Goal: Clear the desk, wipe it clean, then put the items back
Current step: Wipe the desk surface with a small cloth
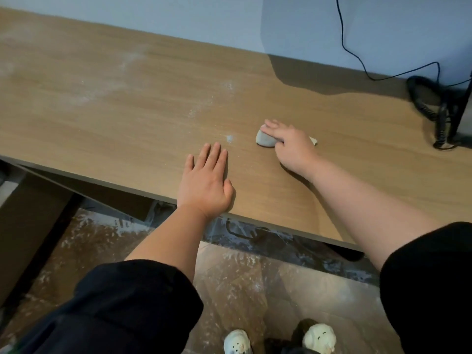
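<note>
- Desk (132, 116): wood-grain top, no desk items visible on the stretch in view. I judge the clearing step done here (the far left end runs out of frame, so I cannot speak for that part).
- Right hand (291, 146): fingers laid fairly straight across a small grey cloth (263, 141), pressing it flat to the top. A pale corner of the cloth pokes out on the far side of the hand.
- Left hand (207, 180): palm down near the front edge, fingers straight and close together, thumb out to the side. It holds nothing and looks like a brace.
- Cloth position: middle of the desk, well apart from both the wall and the front edge.
- White dust: a small spot (229, 138) lies just left of the cloth, between the two hands. Fainter speckles and broad smears (102, 93) spread over the left half.
- The surface right of the cloth looks cleaner, though shadow there makes it hard to be sure.
- Judgement: wiping is in hand and roughly half done, with the left half not yet wiped.
- Black cable (356, 57) and a black stand with coiled cord (439, 106) sit at the right end, so that corner likely needs wiping around.
- Floor (242, 277) below is streaked white.
- Putting the items back has not begun, and none of them are in view.
</note>
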Motion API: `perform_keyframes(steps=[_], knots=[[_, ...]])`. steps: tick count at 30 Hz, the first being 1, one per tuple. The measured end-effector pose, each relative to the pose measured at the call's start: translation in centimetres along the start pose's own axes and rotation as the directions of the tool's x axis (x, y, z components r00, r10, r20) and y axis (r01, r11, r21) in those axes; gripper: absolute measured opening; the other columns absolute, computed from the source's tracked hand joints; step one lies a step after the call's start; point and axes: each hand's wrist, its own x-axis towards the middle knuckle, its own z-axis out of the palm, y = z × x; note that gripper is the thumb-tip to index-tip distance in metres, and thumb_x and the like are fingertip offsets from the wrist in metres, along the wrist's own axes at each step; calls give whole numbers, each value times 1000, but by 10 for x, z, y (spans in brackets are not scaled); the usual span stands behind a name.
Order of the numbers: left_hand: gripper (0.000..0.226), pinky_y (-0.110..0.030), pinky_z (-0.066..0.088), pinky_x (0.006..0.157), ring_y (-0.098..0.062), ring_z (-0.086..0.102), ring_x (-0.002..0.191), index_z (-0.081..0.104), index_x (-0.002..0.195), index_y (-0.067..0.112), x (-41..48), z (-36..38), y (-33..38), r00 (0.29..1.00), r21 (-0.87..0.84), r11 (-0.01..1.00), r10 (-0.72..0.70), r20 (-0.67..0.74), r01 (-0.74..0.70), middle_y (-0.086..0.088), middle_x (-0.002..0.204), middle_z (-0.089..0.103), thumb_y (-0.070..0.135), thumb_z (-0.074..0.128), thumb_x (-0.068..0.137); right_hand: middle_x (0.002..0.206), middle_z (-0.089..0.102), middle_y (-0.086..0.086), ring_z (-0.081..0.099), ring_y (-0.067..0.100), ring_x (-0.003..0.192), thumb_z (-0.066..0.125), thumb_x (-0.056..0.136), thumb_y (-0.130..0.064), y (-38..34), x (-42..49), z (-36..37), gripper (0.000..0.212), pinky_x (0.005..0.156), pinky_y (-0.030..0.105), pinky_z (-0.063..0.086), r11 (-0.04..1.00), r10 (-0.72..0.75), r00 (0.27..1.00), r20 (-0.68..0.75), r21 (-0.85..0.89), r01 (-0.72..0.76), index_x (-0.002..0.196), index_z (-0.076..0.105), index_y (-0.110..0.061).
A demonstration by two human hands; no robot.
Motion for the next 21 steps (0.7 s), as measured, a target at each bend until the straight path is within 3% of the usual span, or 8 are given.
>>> perform_keyframes(steps=[3,12,16,18,21], knots=[[65,-45,0,123,-20,-10,151,2,157,16,0,0,0,1000,-3,1000,2,0,-2,-3,164,-7,38,23,100,152,36,-5,24,8,143,38,85,10,-14,-43,9,62,116,24,4,999,-53,997,48,4,53,139,49,-19],[64,-46,3,123,-21,-6,151,6,157,14,-2,1,1,1000,-8,1000,-4,-24,4,-4,165,-2,33,25,99,148,41,-5,29,10,142,44,81,13,-32,-134,25,62,115,19,3,989,-151,981,122,24,149,135,54,-18],[63,-46,3,123,-21,-6,151,4,157,14,-2,0,1,1000,15,1000,-11,-26,11,-4,165,-3,35,22,100,149,39,-5,25,9,143,44,88,10,-49,-174,26,55,120,24,6,974,-225,941,251,72,214,135,54,-17],[62,-46,3,123,-21,-7,151,3,157,15,-2,0,2,1000,25,1000,-8,-12,8,-4,165,-4,35,20,101,150,37,-8,26,7,142,42,92,6,-52,-175,15,53,121,30,14,982,-157,968,194,138,132,136,51,-23],[62,-46,3,123,-21,-7,151,2,157,15,-1,1,1,1000,22,1000,-6,-20,7,-3,165,-5,37,19,101,153,31,-10,23,9,143,40,93,3,-37,-136,-10,54,120,37,20,979,115,991,-72,176,-101,138,46,-27]])
